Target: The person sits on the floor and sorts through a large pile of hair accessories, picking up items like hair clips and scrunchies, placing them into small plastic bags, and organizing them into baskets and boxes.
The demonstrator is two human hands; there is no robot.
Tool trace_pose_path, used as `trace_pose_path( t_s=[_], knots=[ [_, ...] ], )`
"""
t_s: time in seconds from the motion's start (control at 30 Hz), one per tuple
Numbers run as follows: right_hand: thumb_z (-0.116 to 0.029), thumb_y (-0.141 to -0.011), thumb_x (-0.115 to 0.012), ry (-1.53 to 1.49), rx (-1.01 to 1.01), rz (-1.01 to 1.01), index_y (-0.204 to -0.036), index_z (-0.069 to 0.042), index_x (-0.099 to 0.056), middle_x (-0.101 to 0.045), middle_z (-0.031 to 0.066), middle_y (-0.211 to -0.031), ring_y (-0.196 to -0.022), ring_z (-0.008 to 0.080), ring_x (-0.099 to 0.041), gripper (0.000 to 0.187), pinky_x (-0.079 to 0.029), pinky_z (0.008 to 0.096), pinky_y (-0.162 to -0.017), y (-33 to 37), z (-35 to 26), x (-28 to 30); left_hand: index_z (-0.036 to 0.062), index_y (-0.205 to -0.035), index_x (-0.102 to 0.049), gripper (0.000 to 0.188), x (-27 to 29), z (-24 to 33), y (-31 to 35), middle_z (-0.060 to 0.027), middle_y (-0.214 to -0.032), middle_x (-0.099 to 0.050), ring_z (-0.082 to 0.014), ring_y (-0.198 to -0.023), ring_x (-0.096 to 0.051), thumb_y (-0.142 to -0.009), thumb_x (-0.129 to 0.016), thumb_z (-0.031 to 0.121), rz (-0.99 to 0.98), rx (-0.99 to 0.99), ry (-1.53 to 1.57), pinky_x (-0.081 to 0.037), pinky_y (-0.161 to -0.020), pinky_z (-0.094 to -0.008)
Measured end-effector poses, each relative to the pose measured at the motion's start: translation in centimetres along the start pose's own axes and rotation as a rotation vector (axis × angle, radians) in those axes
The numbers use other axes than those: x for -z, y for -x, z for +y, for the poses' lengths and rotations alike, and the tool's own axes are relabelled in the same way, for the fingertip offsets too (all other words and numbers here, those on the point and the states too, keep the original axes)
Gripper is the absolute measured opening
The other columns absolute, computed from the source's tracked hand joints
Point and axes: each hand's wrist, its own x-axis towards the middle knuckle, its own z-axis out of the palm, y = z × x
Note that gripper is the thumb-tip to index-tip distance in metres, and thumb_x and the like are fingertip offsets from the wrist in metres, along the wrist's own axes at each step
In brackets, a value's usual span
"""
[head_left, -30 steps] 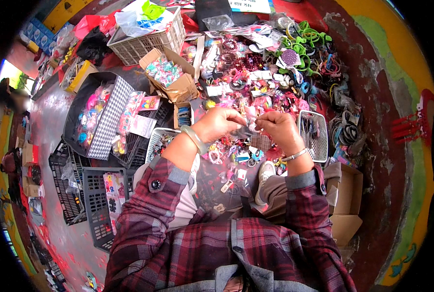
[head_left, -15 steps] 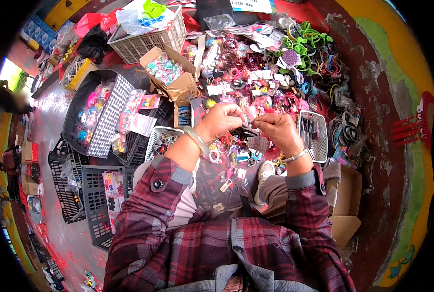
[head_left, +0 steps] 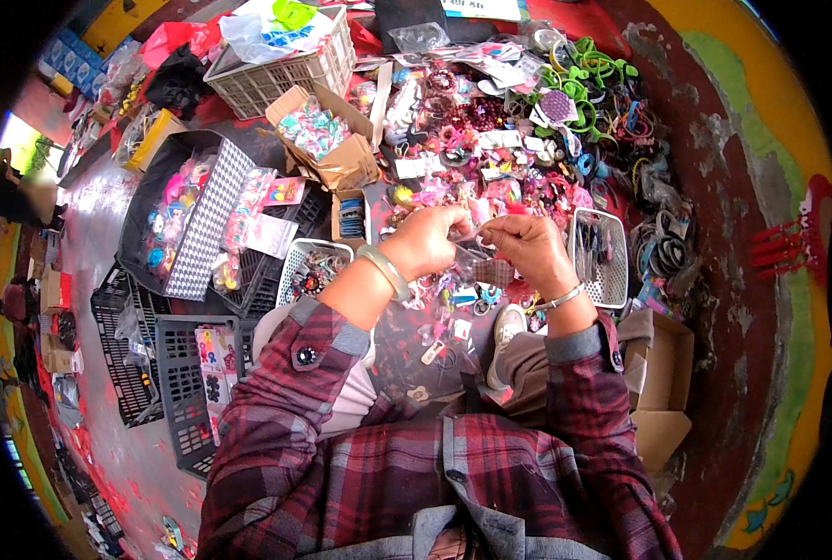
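Note:
My left hand point(head_left: 427, 241) and my right hand point(head_left: 528, 250) are together above a spread of small colourful hair accessories point(head_left: 491, 149) laid out on the ground. Between the fingers of both hands is a small clear plastic packet point(head_left: 479, 252) with something dark inside. A pale bangle sits on my left wrist and a thin bracelet on my right. My sleeves are red plaid. My shoe point(head_left: 505, 331) shows just below the hands.
A small white basket point(head_left: 309, 266) sits left of my hands, another white basket point(head_left: 601, 257) right. A cardboard box of trinkets point(head_left: 327, 135), a grey crate point(head_left: 281, 65), black crates point(head_left: 178, 373) and brown boxes point(head_left: 659, 373) surround me.
Both hands have stayed in place; the fingers have worked on the small packet, which now hangs a little lower between them.

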Motion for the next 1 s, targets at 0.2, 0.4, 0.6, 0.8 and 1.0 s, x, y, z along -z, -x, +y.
trace_pose_path(
  t_s=[0.2,0.4,0.6,0.8,1.0],
  knots=[
    [-0.018,-0.079,-0.065,0.172,0.026,0.023,-0.088,0.0,-0.066,-0.063,0.0023,-0.072,-0.062,0.0088,-0.055,0.02,-0.044,0.024,-0.056,-0.3,0.4,0.0,0.0017,-0.084,-0.059,0.014,0.1,0.5,0.3,-0.008,-0.076,-0.063,-0.0148,-0.072,-0.06,-0.071,-0.056,0.001,-0.088,0.116,0.088,-0.047,-0.065,-0.0283],
    [-0.012,-0.078,-0.063,-0.209,-0.192,-0.053,-0.098,0.0,-0.059,-0.059,-0.0011,-0.079,-0.07,0.0073,-0.052,0.023,-0.041,0.0205,-0.063,-0.5,-0.7,2.3,0.0037,-0.077,-0.063,0.01,0.3,-1.6,0.1,-0.0104,-0.067,-0.061,-0.0203,-0.061,-0.06,-0.073,-0.055,0.008,0.06,0.257,-0.025,-0.046,-0.055,-0.0321],
    [0.006,-0.073,-0.06,-0.49,-0.077,-0.041,-0.093,0.001,-0.062,-0.062,0.0023,-0.091,-0.081,0.0095,-0.057,0.02,-0.044,0.0218,-0.074,0.6,-1.0,2.8,0.008,-0.072,-0.064,0.012,0.9,-1.8,-0.3,-0.0164,-0.07,-0.061,-0.0329,-0.068,-0.06,-0.07,-0.053,0.013,0.05,0.338,-0.075,-0.046,-0.062,-0.0402],
    [0.007,-0.066,-0.06,0.263,0.495,0.072,-0.087,-0.004,-0.063,-0.062,0.006,-0.084,-0.08,0.0191,-0.06,0.025,-0.048,0.0282,-0.067,0.6,-2.9,1.1,0.0085,-0.068,-0.063,0.009,0.0,-0.6,0.1,-0.016,-0.069,-0.061,-0.0337,-0.067,-0.059,-0.069,-0.054,0.012,0.084,0.189,-0.244,-0.047,-0.063,-0.0414],
    [0.0,-0.069,-0.054,0.739,0.749,0.083,-0.085,-0.007,-0.063,-0.061,0.0089,-0.08,-0.075,0.0276,-0.059,0.02,-0.047,0.0363,-0.067,0.7,-3.1,0.0,0.0079,-0.069,-0.063,0.01,-0.9,-1.1,-0.1,-0.0164,-0.07,-0.061,-0.0348,-0.068,-0.059,-0.068,-0.053,0.009,0.098,0.126,-0.204,-0.046,-0.064,-0.0427]
  ],
)
